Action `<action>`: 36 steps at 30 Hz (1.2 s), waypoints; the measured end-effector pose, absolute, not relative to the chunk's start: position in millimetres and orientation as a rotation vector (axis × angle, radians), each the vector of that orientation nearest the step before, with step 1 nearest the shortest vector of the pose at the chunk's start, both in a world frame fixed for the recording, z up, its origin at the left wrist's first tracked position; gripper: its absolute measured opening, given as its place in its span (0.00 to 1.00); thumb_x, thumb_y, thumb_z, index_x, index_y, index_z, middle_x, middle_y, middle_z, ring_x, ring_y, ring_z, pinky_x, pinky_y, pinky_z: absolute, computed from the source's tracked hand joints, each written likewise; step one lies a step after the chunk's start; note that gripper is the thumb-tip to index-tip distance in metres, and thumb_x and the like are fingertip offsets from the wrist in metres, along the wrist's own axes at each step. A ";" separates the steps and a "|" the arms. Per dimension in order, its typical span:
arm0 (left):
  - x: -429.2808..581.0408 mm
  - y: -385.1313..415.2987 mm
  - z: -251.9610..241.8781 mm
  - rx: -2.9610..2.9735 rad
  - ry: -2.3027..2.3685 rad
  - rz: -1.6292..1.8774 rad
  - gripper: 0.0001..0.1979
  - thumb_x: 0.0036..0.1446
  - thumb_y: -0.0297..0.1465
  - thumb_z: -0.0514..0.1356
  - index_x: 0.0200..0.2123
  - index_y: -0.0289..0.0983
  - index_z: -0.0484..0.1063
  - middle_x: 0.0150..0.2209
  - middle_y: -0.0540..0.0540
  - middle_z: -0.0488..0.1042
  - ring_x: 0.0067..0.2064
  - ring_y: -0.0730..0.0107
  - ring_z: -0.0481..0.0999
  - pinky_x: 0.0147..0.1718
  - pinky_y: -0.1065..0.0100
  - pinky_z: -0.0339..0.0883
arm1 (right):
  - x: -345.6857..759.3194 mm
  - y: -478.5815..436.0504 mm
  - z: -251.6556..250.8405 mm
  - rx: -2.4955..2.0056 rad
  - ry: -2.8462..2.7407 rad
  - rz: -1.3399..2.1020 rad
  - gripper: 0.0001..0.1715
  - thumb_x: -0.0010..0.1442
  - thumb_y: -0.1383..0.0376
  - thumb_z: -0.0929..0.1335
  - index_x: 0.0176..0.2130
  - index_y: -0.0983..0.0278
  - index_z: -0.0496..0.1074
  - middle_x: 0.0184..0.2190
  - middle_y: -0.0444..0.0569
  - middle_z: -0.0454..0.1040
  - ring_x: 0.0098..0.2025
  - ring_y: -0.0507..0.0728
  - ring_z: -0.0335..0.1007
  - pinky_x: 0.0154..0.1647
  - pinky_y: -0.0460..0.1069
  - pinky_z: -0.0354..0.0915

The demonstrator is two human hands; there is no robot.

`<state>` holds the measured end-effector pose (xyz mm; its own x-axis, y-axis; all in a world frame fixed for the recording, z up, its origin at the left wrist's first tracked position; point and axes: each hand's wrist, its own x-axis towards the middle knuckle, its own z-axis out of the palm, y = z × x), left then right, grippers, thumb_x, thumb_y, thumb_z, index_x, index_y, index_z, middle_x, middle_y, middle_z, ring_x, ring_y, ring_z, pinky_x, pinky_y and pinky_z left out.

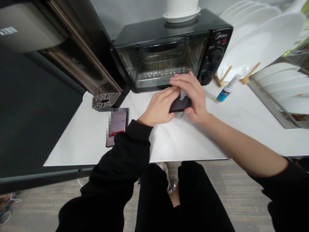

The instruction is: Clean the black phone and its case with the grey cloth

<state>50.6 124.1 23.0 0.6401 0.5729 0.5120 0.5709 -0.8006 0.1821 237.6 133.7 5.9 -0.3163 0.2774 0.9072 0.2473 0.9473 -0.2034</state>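
Just in front of the toaster oven (164,54), both my hands meet over a flat black object (180,104) with a smooth face; its kind is not clear. My left hand (160,106) is closed around its left side. My right hand (193,96) curls over its right end, thumb at the near edge. A small pale grey cloth (183,93) with a zigzag edge pokes out under my right fingers, against the black surface. Most of the cloth is hidden by that hand.
Left of my hands a phone (118,125) lies screen up, beside a dispenser's drip tray (105,100). A small blue-labelled bottle (227,90) stands to the right, near white plates (260,42) on a wooden stand (251,73). A white pot (182,8) tops the oven.
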 end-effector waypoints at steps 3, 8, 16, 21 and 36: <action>51.0 126.2 17.2 2.800 1.128 0.849 0.24 0.53 0.27 0.56 0.54 0.33 0.71 0.54 0.33 0.79 0.56 0.44 0.80 0.53 0.49 0.76 | 229.2 125.3 4.4 -0.343 -1.954 0.006 0.48 0.66 0.29 0.54 0.70 0.52 0.63 0.62 0.48 0.74 0.67 0.71 0.70 0.76 0.76 0.48; 50.7 128.6 12.8 2.782 1.218 0.832 0.27 0.54 0.28 0.56 0.58 0.31 0.71 0.57 0.32 0.79 0.59 0.42 0.79 0.56 0.45 0.74 | 225.7 124.7 1.4 -0.306 -2.036 -0.029 0.47 0.66 0.30 0.55 0.72 0.49 0.59 0.63 0.45 0.74 0.67 0.69 0.71 0.77 0.75 0.47; 51.9 126.0 20.0 2.792 1.017 0.901 0.27 0.54 0.28 0.58 0.59 0.35 0.68 0.61 0.35 0.75 0.62 0.47 0.77 0.59 0.51 0.73 | 232.9 132.7 3.2 -0.404 -1.885 0.065 0.49 0.66 0.30 0.55 0.69 0.56 0.62 0.65 0.55 0.73 0.70 0.70 0.66 0.78 0.72 0.45; 51.2 128.6 14.1 2.732 1.271 0.773 0.28 0.55 0.27 0.56 0.60 0.31 0.70 0.60 0.32 0.77 0.61 0.42 0.77 0.57 0.46 0.74 | 221.6 119.8 -0.1 -0.265 -2.001 0.061 0.51 0.65 0.31 0.57 0.75 0.51 0.50 0.66 0.49 0.73 0.71 0.71 0.67 0.77 0.76 0.42; 53.0 120.8 20.6 2.718 1.249 0.836 0.26 0.57 0.27 0.59 0.59 0.35 0.68 0.58 0.35 0.78 0.58 0.46 0.79 0.55 0.50 0.77 | 223.0 123.0 0.9 -0.300 -1.815 0.359 0.42 0.72 0.43 0.57 0.76 0.53 0.45 0.72 0.53 0.66 0.76 0.69 0.57 0.77 0.75 0.48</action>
<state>53.0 120.8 20.6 0.5319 0.7134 0.4563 0.6938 -0.6760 0.2481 223.0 123.0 0.9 -0.2652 0.3840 0.8844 0.0182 0.9191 -0.3936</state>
